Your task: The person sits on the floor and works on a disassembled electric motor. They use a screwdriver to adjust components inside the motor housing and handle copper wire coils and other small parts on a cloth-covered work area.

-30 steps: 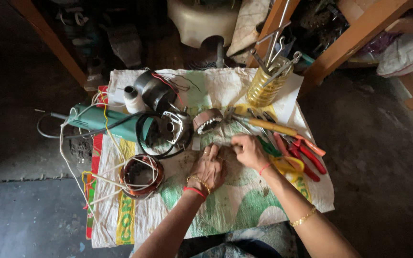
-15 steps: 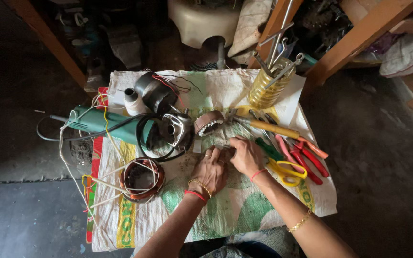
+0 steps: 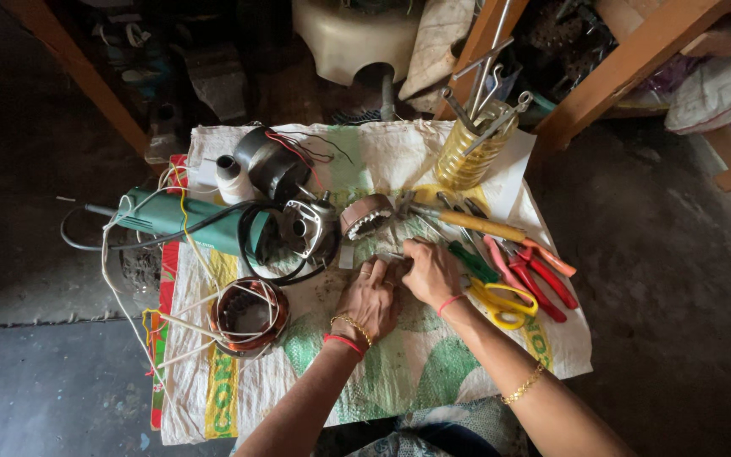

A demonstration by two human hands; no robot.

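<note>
Both hands drawn closer together than a second ago, meeting just below small ribbed ring [image 3: 365, 215]. Left hand [image 3: 371, 296] and right hand [image 3: 430, 271] pinch something tiny, hidden by fingers; work looks fine, unfinished. Yellow scissors [image 3: 501, 302] right of ring, untouched.

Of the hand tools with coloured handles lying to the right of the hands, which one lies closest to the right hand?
The green-handled tool, right beside the right hand. The yellow scissors lie just past it near the wrist; the red pliers are farther out.
</note>
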